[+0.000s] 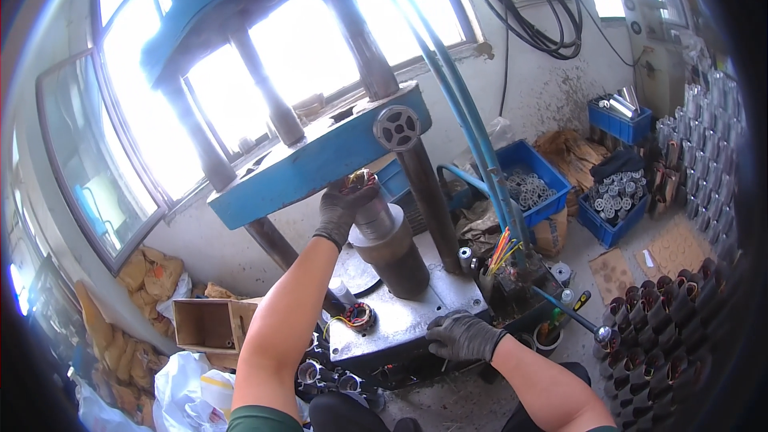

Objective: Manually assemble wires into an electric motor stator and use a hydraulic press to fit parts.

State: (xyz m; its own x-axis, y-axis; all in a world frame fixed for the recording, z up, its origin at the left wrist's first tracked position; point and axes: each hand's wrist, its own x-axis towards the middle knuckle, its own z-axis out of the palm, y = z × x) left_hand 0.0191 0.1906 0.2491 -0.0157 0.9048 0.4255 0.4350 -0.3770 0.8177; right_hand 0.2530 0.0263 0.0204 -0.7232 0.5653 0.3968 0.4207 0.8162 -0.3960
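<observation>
Standing at a blue press: cardboard box (206,325) at eight o'clock of the grey base plate (408,316). Left hand (344,204), gloved, fingers curled around a wound stator (362,184) atop the steel cylinder (392,248), under the blue press platen (312,162). Second stator (359,318) lies on the plate. Right hand (462,336), gloved, spread flat on the plate's front edge. Blue crates of parts (532,188) at two o'clock.
</observation>
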